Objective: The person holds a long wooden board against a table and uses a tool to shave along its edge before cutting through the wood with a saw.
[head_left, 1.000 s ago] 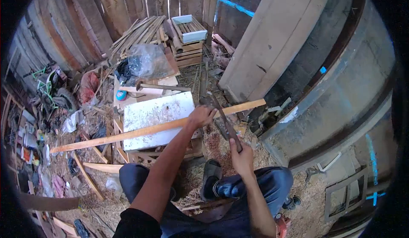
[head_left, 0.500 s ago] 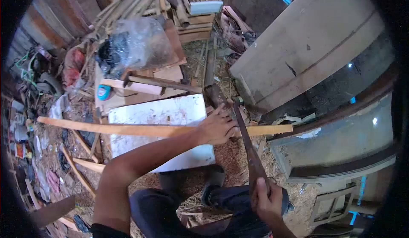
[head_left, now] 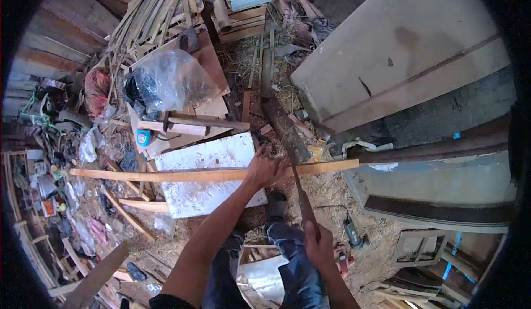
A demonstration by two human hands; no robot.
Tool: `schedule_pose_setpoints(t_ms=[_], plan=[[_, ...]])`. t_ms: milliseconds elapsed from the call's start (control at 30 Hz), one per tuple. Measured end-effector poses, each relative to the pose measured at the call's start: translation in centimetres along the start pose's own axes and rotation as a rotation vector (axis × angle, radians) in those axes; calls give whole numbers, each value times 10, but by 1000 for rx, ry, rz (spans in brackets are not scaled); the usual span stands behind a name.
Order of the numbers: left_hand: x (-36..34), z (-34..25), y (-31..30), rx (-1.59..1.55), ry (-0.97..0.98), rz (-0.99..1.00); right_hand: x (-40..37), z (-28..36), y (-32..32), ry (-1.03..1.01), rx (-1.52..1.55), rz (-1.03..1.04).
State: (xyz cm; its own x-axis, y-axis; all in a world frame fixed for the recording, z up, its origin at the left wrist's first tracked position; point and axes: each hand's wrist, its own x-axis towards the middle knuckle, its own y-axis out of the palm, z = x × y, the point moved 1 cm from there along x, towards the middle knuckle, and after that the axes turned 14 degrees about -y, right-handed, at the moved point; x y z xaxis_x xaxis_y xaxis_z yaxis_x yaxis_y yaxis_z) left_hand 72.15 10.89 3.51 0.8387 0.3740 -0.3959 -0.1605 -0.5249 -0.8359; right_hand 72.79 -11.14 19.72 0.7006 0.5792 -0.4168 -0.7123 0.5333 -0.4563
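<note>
A long pale strip of wood (head_left: 133, 175) lies crosswise over a white, stained board (head_left: 193, 204), its right end reaching past the board. My left hand (head_left: 263, 169) presses on the strip near the board's right edge, fingers curled around it. In my right hand (head_left: 319, 243) is a handsaw (head_left: 301, 195), gripped by its handle. Its blade runs up and away from me and crosses the strip just right of my left hand. Whether the teeth have cut into the wood cannot be made out.
Behind the board lie a hammer (head_left: 210, 123), a teal round item (head_left: 144, 137) and clear plastic (head_left: 174, 74). A large panel (head_left: 387, 60) leans at right. A power tool (head_left: 352, 231) rests on the sawdust-covered floor. Wood offcuts (head_left: 127, 212) and clutter spread at left.
The head view has shifted, bringing more floor at lower right into sight. My left hand stays on the strip and the saw still crosses it; my right hand appears closer to the strip.
</note>
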Motion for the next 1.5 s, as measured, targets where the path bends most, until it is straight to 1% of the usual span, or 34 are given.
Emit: schedule_pose_setpoints(t_ms=[67,100,167,200,267,300,333,400,433,467,533,567,600,667,700,767,800,867,900,967,1000,1067,1200,1267,1400,1500], plan=[[2,0,0,55,-76,89,4,3,3,-71,-2,-37],[4,1,5,57,-78,99,5,7,2,-63,3,-33],[5,6,15,-30,-20,-114,10,14,3,-48,-24,-23],[6,6,10,-22,-26,-100,12,17,3,-37,-13,-15],[7,1,2,12,-141,83,16,26,1,-60,-90,0],[5,0,-2,-70,-76,-62,18,32,-1,5,-82,21],[6,-1,-4,-63,-78,-50,19,34,1,14,-72,25],[8,-3,-6,-55,-175,136,19,33,1,8,-55,-45],[8,-2,-4,-50,-148,104,18,24,-4,11,-101,27],[8,-2,-3,-52,-137,116,19,18,-6,25,-102,20],[9,0,1,-59,-110,139,21,13,-10,-16,-68,46],[9,3,6,-80,-59,65,22,16,-13,-52,-50,36],[9,3,8,-81,-53,69,22,19,-14,-47,-51,32],[9,4,10,-33,8,-58,23,25,-12,15,-70,40],[10,4,11,-31,10,-56,20,20,-8,17,-68,38],[10,4,13,3,7,19,15,8,0,-16,-38,-62],[9,5,14,8,3,22,17,14,-2,-15,-32,-59],[9,4,15,-1,4,-46,22,28,-9,70,-32,-15],[8,5,20,3,-3,-45,24,27,-11,68,-28,-7],[3,6,26,-26,62,-276,25,26,-14,42,-13,-25],[4,3,21,-19,60,-277,26,27,-16,39,-7,-23],[5,1,15,2,-52,-48,31,31,-17,17,2,-5],[4,3,21,-12,-44,-91,36,37,-26,13,-16,86],[6,3,19,-141,9,-257,39,39,-28,4,-43,116],[5,-1,12,-138,-12,-259,38,26,-32,-32,-90,145],[7,3,15,-148,1,-223,37,24,-31,8,-99,176]])
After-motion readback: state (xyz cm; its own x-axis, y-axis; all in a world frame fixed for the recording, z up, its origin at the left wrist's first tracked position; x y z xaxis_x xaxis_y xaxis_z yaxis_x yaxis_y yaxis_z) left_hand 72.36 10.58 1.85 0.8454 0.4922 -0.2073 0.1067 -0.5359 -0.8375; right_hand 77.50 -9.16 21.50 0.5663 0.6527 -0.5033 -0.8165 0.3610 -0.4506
